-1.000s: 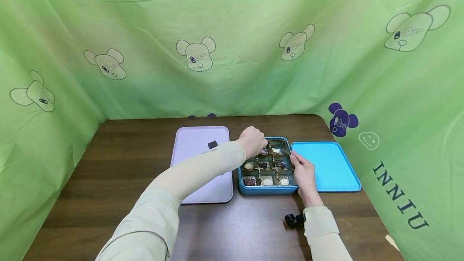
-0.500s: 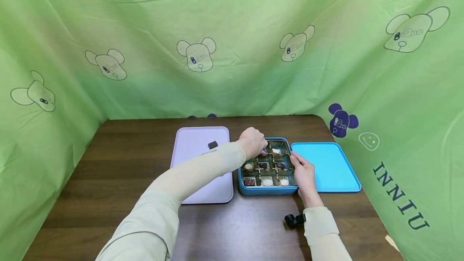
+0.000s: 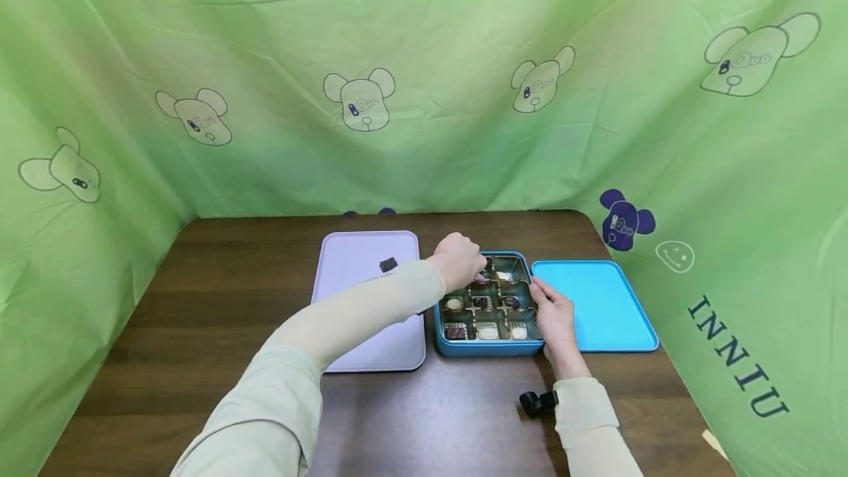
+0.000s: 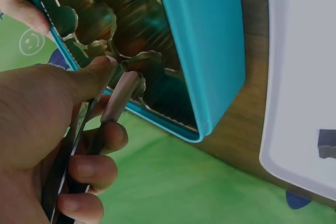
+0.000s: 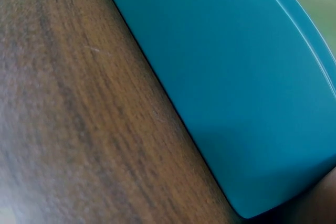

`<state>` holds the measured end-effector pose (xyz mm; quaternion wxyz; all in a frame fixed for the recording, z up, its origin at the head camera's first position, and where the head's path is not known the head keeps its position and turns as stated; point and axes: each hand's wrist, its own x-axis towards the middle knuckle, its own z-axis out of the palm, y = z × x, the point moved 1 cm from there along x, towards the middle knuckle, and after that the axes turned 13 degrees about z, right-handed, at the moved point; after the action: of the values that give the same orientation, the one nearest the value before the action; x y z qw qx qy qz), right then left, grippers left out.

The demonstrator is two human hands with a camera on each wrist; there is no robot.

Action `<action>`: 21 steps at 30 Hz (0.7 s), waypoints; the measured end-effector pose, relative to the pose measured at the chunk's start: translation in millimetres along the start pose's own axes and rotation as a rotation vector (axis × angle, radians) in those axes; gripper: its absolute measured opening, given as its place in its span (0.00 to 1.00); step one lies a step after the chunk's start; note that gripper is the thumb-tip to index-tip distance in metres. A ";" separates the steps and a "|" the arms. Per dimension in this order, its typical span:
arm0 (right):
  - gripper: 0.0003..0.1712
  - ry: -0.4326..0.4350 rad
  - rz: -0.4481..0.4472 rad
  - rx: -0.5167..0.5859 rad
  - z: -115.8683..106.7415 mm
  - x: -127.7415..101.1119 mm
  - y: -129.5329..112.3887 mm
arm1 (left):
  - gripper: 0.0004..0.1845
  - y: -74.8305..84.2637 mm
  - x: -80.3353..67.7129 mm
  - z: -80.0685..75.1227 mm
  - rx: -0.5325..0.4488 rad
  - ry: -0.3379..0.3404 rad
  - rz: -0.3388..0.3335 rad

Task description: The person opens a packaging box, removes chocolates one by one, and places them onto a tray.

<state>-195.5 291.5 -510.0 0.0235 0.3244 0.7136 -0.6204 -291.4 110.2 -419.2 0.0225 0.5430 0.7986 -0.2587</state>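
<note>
Left hand [image 3: 459, 259] over the far-left corner of the blue chocolate box [image 3: 486, 347], grip closed round metal tongs [image 4: 107, 124] with thumb on top and fingers curled beneath. Tong tips narrow, right at a dark chocolate [image 4: 143, 65] in a back compartment; actual pinch not clear. Right hand [image 3: 555, 319] resting against the box's right wall, fingers fairly straight, holding nothing. Box on the wooden bench [image 3: 225, 293], between a lilac tray [image 3: 371, 344] and a blue tray [image 3: 596, 308]. One dark chocolate piece [image 3: 388, 264] lying on the lilac tray, well apart from the tongs.
</note>
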 end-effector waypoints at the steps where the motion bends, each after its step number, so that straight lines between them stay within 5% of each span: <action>1: 0.29 -0.002 -0.001 -0.003 0.0 -0.3 0.1 | 0.11 -0.5 -0.6 0.7 -0.008 0.007 -0.001; 9: 0.29 -0.008 -0.002 -0.006 -0.7 -3.1 -2.3 | 0.12 -6.7 -7.0 2.1 -0.022 0.094 -0.027; 21: 0.29 -0.007 0.007 -0.002 0.8 -2.3 -0.7 | 0.07 -13.6 -16.7 -1.7 -0.068 0.135 -0.057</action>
<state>-194.3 289.7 -508.6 0.0287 0.3246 0.7131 -0.6207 -296.0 92.9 -407.1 -0.0202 0.5352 0.8217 -0.1948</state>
